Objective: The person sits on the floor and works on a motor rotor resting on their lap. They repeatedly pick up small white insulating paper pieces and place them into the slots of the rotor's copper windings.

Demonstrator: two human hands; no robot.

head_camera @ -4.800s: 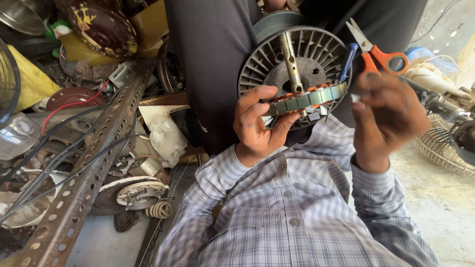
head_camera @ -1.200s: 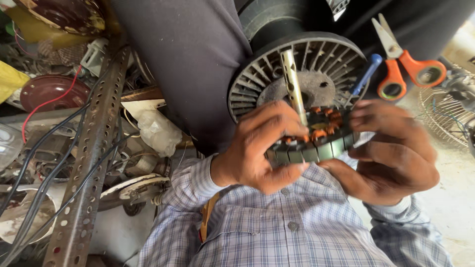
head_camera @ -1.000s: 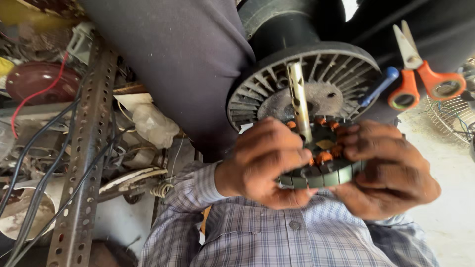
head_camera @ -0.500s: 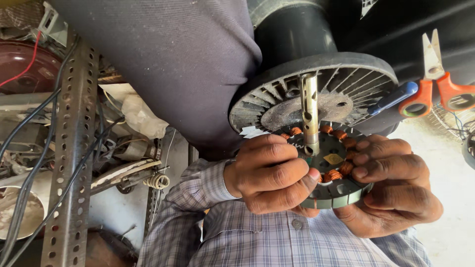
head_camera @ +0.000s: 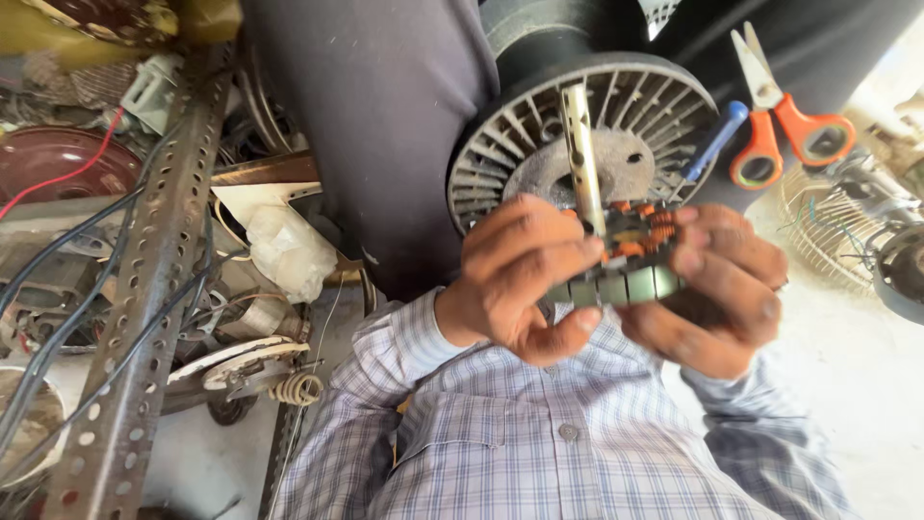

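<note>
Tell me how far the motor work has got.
Done: the wound stator is on the shaft of the finned housing. In hand: left hand and right hand both grip the stator's rim. Left: it sits above the housing, not seated; the scissors lie unused.

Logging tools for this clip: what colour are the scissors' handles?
Orange. The scissors lie at upper right in the head view, blades pale metal, beside a blue-handled tool.

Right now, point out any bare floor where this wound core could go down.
Bare pale floor lies at right, between the right hand and the wire fan guard. The left side around the perforated angle bar is crowded with cables and parts.
</note>
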